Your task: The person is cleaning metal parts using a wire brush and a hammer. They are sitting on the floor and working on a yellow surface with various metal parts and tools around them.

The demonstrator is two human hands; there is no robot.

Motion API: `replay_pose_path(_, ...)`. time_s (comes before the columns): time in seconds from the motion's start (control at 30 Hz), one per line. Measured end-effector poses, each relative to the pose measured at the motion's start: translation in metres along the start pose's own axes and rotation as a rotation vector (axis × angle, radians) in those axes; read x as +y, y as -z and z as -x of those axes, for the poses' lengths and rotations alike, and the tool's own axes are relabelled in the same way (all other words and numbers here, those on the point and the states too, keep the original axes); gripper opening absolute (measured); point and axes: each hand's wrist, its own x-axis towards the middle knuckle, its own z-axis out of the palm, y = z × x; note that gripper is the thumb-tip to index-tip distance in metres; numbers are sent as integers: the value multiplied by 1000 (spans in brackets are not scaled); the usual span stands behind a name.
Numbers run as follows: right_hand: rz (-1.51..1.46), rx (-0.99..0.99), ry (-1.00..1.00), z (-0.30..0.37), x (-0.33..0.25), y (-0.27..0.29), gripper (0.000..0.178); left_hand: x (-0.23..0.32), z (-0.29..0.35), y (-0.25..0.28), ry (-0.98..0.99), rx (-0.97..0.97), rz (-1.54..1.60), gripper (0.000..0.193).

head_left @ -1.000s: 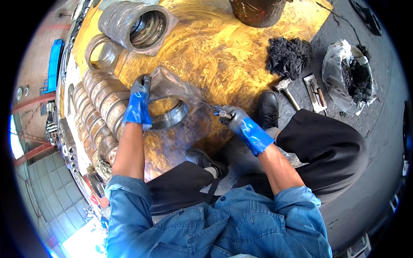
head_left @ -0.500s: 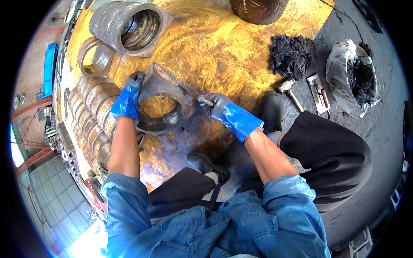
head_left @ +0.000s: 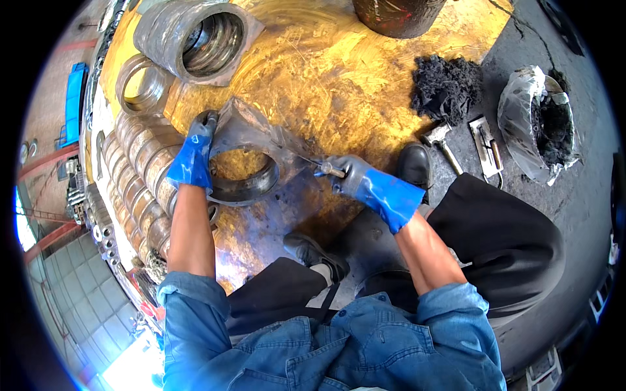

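Note:
A dark, greasy metal ring with angular plate-like corners (head_left: pixel 246 188) stands on the yellow, oil-stained sheet, and its round bore shows the yellow beneath. My left hand (head_left: pixel 203 130), in a blue and dark grey glove, grips the ring's upper left edge with curled fingers. In my right hand (head_left: pixel 357 174), gloved alike, is a slim scraper-like hand tool (head_left: pixel 332 169). The tool's thin end points left toward the ring's right side; whether it touches is hard to see. My fingers close round its handle and hide part of it.
Ribbed metal cylinders (head_left: pixel 140 150) lie left of the ring; a large hollow cylinder (head_left: pixel 169 39) and a loose ring (head_left: pixel 140 85) lie beyond. Rightward are black fibre waste (head_left: pixel 447 88), a hammer (head_left: pixel 445 146), a trowel (head_left: pixel 486 146), a plastic-lined container (head_left: pixel 521 124) and my shoe (head_left: pixel 414 166). A dark bucket (head_left: pixel 398 16) stands far.
My right hand has drawn back to the right and slightly down with the tool, away from the ring. The left hand keeps its hold, and the ring stays in place.

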Motion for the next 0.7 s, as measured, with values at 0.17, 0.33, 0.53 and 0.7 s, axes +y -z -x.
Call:
replay_pose_path(0.17, 145, 10, -47, -29, 6, 5, 36, -5, 2, 0, 14, -16, 24, 42)
replay_pose_path(0.33, -21, -25, -164, 9, -24, -5, 56, -9, 5, -1, -28, 42, 19, 40)
replay_pose_path(0.53, 98, -86, -67, -47, 21, 5, 58, -7, 11, -5, -76, 82, -23, 39)
replay_pose_path(0.7, -244, 13, -331, 24, -26, 8, 38, 5, 17, -4, 1, 63, 32, 41)
